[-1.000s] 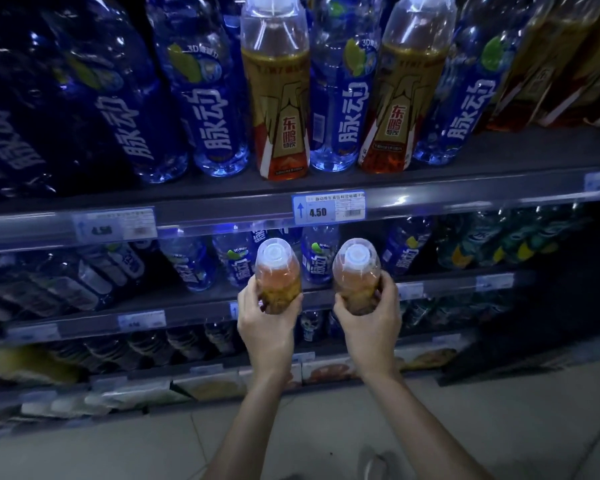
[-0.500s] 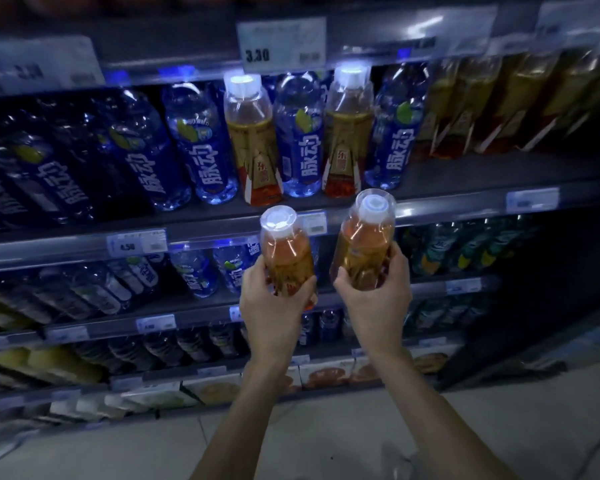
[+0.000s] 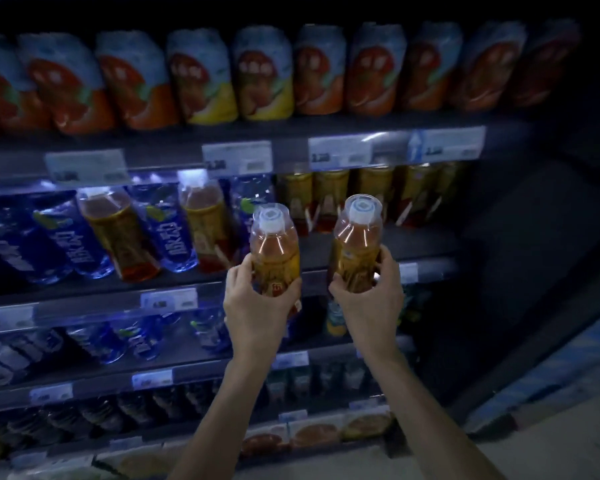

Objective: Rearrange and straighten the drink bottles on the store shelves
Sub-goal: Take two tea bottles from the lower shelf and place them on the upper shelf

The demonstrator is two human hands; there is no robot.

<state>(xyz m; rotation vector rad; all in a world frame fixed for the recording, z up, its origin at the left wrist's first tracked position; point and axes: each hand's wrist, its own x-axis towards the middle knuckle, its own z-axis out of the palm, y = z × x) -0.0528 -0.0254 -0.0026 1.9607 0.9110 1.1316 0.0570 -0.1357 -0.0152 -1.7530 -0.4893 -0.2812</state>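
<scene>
My left hand (image 3: 257, 303) grips an amber drink bottle (image 3: 274, 247) with a white cap, held upright in front of the middle shelf (image 3: 343, 251). My right hand (image 3: 371, 299) grips a second amber drink bottle (image 3: 357, 244) of the same kind, a little to the right and slightly higher. Both bottles hover before an open stretch of that shelf. To the left stand blue drink bottles (image 3: 174, 233) mixed with two more amber bottles (image 3: 118, 230). Behind my bottles stands a row of gold-labelled bottles (image 3: 378, 188).
The top shelf holds a row of orange and red juice bottles (image 3: 264, 74). Price tags (image 3: 236, 157) line the shelf edges. Lower shelves carry blue bottles (image 3: 108, 344), dark bottles and flat packs (image 3: 312, 434). The unit's dark side panel (image 3: 499, 271) and the floor lie to the right.
Both hands have raised their bottles from the lower shelf level up to the middle shelf. My view has tilted upward, bringing the top juice shelf into sight.
</scene>
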